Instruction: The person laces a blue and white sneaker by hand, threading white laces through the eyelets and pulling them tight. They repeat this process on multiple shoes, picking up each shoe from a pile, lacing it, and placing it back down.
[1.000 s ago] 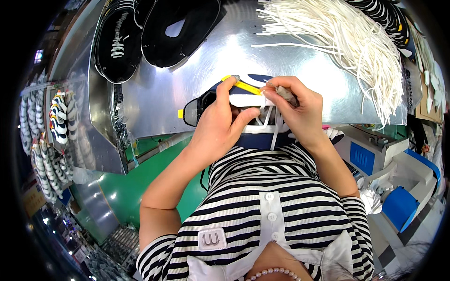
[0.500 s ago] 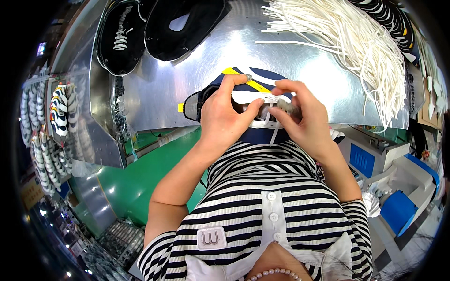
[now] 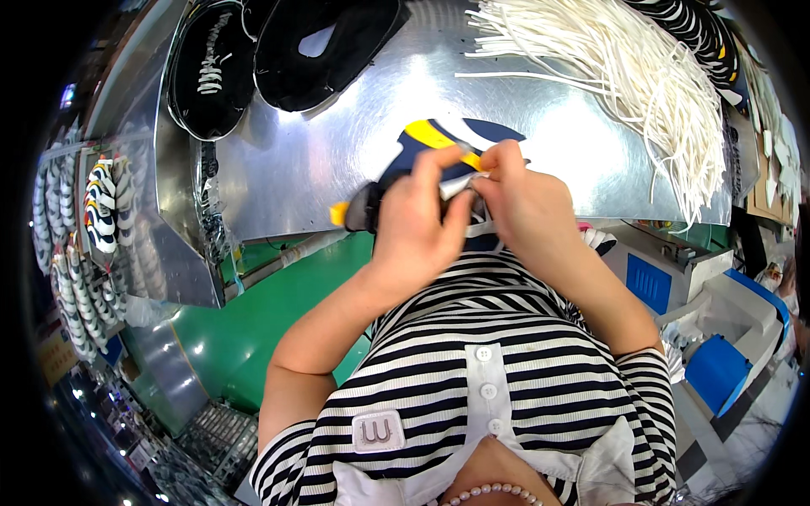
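Note:
A navy, yellow and white shoe upper [image 3: 412, 160] is held up at the near edge of the metal table. My left hand [image 3: 413, 232] is closed on it, thumb and forefinger along the opening. A dark heel end with a yellow tab [image 3: 339, 213] sticks out past that hand's left side. With fingertips pinched together, my right hand [image 3: 533, 202] meets the white lacing edge beside the left thumb. White lace [image 3: 481, 228] hangs below the pinch, blurred and partly hidden by the fingers.
A big heap of loose white laces [image 3: 624, 93] covers the table's far right. Two black oval pieces lie at the far left; one [image 3: 221, 59] has short white crossings down its middle. Striped shoe parts [image 3: 99, 207] hang at the left. A grey-and-blue machine [image 3: 666, 282] stands at the right.
My right hand has come in to the left, against my left hand, and its fingers have closed to a pinch. The shoe upper has tilted, with its heel end lower.

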Tool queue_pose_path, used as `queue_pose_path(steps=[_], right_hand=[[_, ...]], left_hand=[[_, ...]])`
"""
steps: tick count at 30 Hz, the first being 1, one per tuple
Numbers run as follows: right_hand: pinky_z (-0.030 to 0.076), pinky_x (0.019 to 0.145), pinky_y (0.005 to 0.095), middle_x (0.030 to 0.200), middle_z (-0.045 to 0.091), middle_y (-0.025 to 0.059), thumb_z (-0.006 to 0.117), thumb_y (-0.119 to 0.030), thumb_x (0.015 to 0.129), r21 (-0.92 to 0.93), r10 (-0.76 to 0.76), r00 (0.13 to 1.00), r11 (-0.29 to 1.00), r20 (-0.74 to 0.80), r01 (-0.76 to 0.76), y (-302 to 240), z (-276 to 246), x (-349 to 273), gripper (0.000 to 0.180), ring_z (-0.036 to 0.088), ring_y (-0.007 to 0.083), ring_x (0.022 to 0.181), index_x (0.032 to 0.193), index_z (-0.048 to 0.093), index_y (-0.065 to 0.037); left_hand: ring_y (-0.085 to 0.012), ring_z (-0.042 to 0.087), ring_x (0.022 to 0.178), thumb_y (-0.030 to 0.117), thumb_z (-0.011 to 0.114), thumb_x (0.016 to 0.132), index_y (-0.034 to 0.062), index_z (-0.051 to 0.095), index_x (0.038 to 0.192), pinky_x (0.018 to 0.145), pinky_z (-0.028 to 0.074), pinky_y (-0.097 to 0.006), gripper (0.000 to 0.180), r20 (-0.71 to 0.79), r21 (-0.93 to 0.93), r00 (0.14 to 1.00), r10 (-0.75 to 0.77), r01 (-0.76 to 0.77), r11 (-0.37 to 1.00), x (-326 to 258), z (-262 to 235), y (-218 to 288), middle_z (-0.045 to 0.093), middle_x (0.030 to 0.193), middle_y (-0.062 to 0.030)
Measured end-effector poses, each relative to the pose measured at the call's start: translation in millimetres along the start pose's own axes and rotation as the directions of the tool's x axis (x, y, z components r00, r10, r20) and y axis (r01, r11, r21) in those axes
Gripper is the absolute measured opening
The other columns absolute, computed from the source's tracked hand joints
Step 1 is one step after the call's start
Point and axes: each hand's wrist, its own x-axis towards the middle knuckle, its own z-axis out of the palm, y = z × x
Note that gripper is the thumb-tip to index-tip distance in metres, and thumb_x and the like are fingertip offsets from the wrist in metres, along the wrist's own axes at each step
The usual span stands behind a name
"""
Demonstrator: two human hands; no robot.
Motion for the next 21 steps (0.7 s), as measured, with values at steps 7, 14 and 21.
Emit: queue_pose_path(steps=[7,14,21], right_hand=[[0.050,0.060,0.0398,0.074,0.066,0.0137,0.064,-0.014,0.091,0.056,-0.056,0.998,0.997,0.030,0.054,4,-25,13,0.019,0.066,0.0331,0.067,0.106,0.055,-0.007],[0.049,0.055,0.0312,0.076,0.068,0.0099,0.071,-0.016,0.087,0.212,0.229,0.966,0.956,-0.116,-0.202,25,-35,-5,0.018,0.066,0.0262,0.060,0.101,0.064,-0.008],[0.045,0.049,0.0320,0.074,0.068,0.0083,0.072,-0.015,0.085,-0.027,0.022,0.892,0.999,-0.452,-0.038,59,1,14,0.014,0.062,0.0244,0.055,0.095,0.066,-0.007]], left_hand=[[-0.0119,0.064,0.083,-0.003,0.062,0.085,0.0001,0.045,0.130,0.071,0.050,-0.026,0.048,0.042,-0.259,0.972,-0.232,0.235,0.937,14,-8,-9,0.068,0.096,-0.0128],[-0.0089,0.061,0.068,-0.001,0.070,0.082,0.0000,0.049,0.120,0.061,0.048,-0.022,0.044,-0.034,-0.397,0.969,-0.245,0.212,0.893,36,0,-13,0.068,0.085,-0.0078],[-0.0129,0.059,0.087,0.000,0.058,0.085,0.0005,0.045,0.126,0.079,0.048,-0.026,0.044,0.194,-0.585,0.928,-0.319,0.371,0.721,32,-34,4,0.062,0.097,-0.0110]])
